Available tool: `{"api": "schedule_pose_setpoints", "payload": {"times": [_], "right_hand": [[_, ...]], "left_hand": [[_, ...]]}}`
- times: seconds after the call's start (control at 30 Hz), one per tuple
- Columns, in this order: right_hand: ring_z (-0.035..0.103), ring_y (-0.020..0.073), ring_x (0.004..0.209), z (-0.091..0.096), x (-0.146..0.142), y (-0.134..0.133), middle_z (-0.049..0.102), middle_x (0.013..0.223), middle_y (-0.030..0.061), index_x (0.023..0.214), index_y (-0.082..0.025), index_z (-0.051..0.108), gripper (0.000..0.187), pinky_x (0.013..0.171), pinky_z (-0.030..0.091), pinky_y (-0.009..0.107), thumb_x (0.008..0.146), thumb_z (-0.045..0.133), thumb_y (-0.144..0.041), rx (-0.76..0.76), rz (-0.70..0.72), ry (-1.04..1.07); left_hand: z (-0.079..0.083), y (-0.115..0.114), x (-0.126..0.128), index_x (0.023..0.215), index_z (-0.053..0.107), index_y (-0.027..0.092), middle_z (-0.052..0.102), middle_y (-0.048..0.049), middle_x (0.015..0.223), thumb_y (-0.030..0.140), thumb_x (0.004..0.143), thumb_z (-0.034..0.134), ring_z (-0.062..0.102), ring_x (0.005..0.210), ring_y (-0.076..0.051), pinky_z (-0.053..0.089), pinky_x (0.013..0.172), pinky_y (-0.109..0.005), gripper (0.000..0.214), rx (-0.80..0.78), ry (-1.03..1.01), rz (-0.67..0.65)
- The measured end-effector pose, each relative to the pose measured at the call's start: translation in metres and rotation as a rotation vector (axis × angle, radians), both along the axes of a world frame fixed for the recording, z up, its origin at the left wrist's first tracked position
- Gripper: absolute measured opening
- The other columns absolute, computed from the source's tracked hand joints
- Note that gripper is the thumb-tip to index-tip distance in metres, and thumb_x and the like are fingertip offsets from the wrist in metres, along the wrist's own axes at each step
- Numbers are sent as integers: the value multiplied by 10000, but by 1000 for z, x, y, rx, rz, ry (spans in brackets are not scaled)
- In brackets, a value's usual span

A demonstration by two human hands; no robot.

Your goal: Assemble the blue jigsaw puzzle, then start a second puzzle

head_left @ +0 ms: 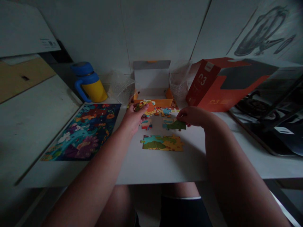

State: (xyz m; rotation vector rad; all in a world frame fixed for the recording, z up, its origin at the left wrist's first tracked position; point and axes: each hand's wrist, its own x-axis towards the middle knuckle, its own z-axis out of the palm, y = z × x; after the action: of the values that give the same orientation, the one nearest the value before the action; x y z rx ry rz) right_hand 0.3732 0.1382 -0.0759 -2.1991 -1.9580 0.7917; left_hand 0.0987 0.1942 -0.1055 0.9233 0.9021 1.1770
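Observation:
My left hand (133, 118) reaches over a heap of loose puzzle pieces (156, 110) in front of a small open box (152, 85), its fingers pinched on a piece at the heap's left edge. My right hand (193, 115) holds a green puzzle piece (176, 125) against the white table (165, 164). A joined strip of pieces (163, 142) lies just below both hands. More loose pieces (146, 123) lie between the hands.
A finished colourful puzzle (85, 132) lies at the left. A blue and yellow jug (90, 82) stands behind it. A large orange box (222, 83) leans at the right, next to crumpled clear plastic bags (178, 80). A dark stove top (267, 126) sits at the far right.

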Motion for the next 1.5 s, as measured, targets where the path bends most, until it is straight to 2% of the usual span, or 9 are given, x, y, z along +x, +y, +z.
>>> {"api": "schedule_pose_setpoints", "payload": {"times": [0.17, 0.43, 0.73, 0.83, 0.93, 1.13, 1.27, 1.4, 1.5], "right_hand": [[695, 183, 506, -4, -4, 2, 753, 612, 30, 834, -223, 836, 147, 517, 516, 276, 882, 786, -352, 15, -10, -7], [719, 199, 595, 5, -28, -2, 763, 641, 28, 865, -237, 844, 123, 627, 512, 307, 898, 725, -235, 65, 38, -199], [748, 301, 885, -10, -35, -3, 824, 1005, 136, 1009, -204, 852, 196, 771, 517, 369, 897, 694, -232, 318, 143, -359], [740, 285, 895, -8, -37, -5, 820, 1051, 114, 1063, -215, 832, 210, 766, 511, 359, 929, 741, -348, 297, 202, -295], [744, 268, 931, -2, -42, -8, 819, 1118, 89, 1145, -240, 819, 344, 775, 518, 336, 873, 841, -450, 231, 289, -201], [754, 245, 866, -1, -37, -9, 821, 1156, 69, 1201, -278, 821, 385, 756, 536, 329, 826, 890, -333, 180, 275, -138], [750, 265, 895, -3, -35, -9, 823, 1064, 88, 1089, -248, 822, 255, 769, 542, 348, 846, 853, -316, 308, 281, -79], [716, 202, 778, -2, -57, -11, 808, 981, 58, 1113, -239, 769, 253, 673, 503, 320, 958, 742, -437, 519, 123, 193], [669, 176, 714, -5, -76, -10, 792, 928, 47, 1022, -222, 725, 306, 624, 462, 307, 908, 795, -498, 570, 1, 345]], "left_hand": [[-1, 1, 0, 1088, 650, 235, 743, -92, 1215, 265, 812, 945, 750, 969, -220, 623, 698, -298, 405, -2, 1, -12], [1, -1, 1, 1076, 661, 229, 755, -115, 1232, 237, 843, 921, 755, 953, -225, 622, 716, -324, 349, -22, -1, -5], [0, 0, 0, 1073, 644, 216, 752, -110, 1198, 241, 852, 917, 754, 923, -214, 611, 685, -310, 352, -5, -4, -5], [1, 0, 0, 1070, 636, 216, 746, -102, 1186, 242, 841, 928, 755, 903, -207, 615, 683, -309, 372, -13, -5, -2], [0, 0, 0, 1064, 615, 218, 747, -85, 1159, 225, 836, 931, 756, 882, -192, 616, 682, -295, 390, -25, -3, 3], [-2, 1, 1, 1081, 614, 220, 740, -57, 1130, 215, 809, 949, 746, 838, -172, 624, 684, -301, 432, -22, 14, -9], [0, -1, 1, 1072, 629, 213, 732, -66, 1141, 227, 813, 947, 730, 843, -168, 615, 662, -281, 410, -16, 32, -11], [-2, -3, 3, 1107, 638, 216, 745, -96, 1182, 293, 759, 995, 746, 919, -207, 622, 683, -287, 505, 2, 43, -17], [-6, -4, 5, 1147, 646, 214, 747, -107, 1209, 322, 746, 1003, 744, 937, -207, 635, 728, -299, 547, 44, 53, -42]]}}
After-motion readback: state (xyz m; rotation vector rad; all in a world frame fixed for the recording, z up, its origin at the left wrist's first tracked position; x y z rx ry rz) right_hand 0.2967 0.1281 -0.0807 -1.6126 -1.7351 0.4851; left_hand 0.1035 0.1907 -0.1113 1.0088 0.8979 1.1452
